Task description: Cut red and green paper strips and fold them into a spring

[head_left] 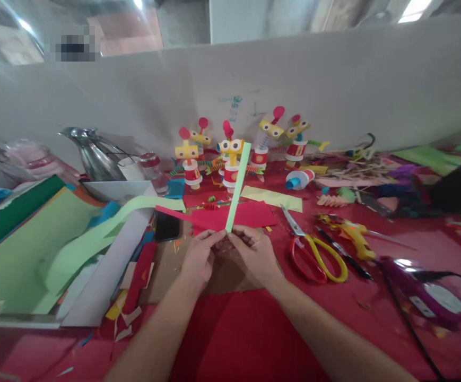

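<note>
**Both hands pinch the foot of a green paper strip**

The light green paper strip (238, 185) stands up from the point where the two hands meet, over the red table (413, 249). Its lower end sits between the fingertips of the left hand (199, 260) and the right hand (254, 253); both are closed on it, thumbs and forefingers pressed together. From there the strip rises away from the person, leaning slightly right, its top end in front of the paper figures (230, 159).

The strip is narrow, straight and flat, with even edges and a pale lime colour. Behind its lower part lies a red paper sheet (254, 215). Scissors (313, 252) with yellow and red handles lie near the right hand.
</note>
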Tool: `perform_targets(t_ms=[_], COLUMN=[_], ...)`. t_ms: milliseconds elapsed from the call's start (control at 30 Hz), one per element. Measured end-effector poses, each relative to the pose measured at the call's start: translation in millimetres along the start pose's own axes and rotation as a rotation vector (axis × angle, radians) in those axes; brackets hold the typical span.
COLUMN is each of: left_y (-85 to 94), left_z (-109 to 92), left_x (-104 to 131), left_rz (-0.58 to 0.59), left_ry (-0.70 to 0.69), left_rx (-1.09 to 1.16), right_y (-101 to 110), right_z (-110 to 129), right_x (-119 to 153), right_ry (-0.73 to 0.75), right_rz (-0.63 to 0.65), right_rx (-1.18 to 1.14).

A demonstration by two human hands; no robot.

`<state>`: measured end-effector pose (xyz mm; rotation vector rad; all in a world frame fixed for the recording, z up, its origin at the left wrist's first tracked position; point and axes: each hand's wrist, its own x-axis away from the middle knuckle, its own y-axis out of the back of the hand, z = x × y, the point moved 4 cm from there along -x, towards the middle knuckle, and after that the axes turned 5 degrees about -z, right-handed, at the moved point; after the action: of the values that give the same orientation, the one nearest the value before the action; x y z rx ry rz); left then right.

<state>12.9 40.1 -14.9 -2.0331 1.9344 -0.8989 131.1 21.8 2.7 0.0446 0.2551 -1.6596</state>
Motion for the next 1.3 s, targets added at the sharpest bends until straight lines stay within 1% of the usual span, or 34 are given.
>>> perform_targets(t_ms=[133, 300, 467, 567, 633, 767, 900, 967, 1033, 1133, 1200, 1233, 1300], left_y=[-2.0, -1.7, -2.0, -2.0, 0.0, 3.1, 2.8, 2.4, 1.3, -3.3, -6.2, -7.3, -8.3], left_z=[-1, 2, -1, -5, -7, -4, -1, -2, -4, -6, -7, -8, -9], left_x=[3, 4, 7, 7, 6, 5, 6, 7, 8, 11, 13, 14, 14], left_rz=[0.004, 0.015, 0.014, 0.073, 0.085, 0.046, -0.011, -0.02, -0.002, 0.094, 0.138, 0.147, 0.129], left_ry=[0.001, -0.038, -0.082, -0.043, 0.019, 0.133, 0.142, 0.14, 0.138, 0.159, 0.126, 0.082, -0.023], left_rx=[0.016, 0.043, -0.033, -0.082, -0.054, 0.033, 0.052, 0.047, 0.04, 0.009, -0.04, -0.067, -0.118], right_y=[0, 1, 2, 4, 5, 5, 4, 4, 4, 8, 9, 9, 8], right_z=[-6, -8, -7, -9, -9, -6, -2, 0, -1, -2, -3, -3, -3], right_x=[0, -1, -2, -4, -5, -4, -3, -4, -5, -6, -7, -7, -6], right_ry=[-0.014, -0.036, -0.067, -0.133, -0.182, -0.214, -0.192, -0.194, -0.201, -0.203, -0.197, -0.193, -0.18], right_rz=[-0.034, -0.061, -0.061, -0.069, -0.044, 0.009, 0.03, 0.04, 0.034, -0.015, -0.032, -0.029, -0.013], right_rx=[-0.034, -0.072, -0.091, -0.182, -0.233, -0.243, -0.205, -0.193, -0.193, -0.188, -0.173, -0.163, -0.145])
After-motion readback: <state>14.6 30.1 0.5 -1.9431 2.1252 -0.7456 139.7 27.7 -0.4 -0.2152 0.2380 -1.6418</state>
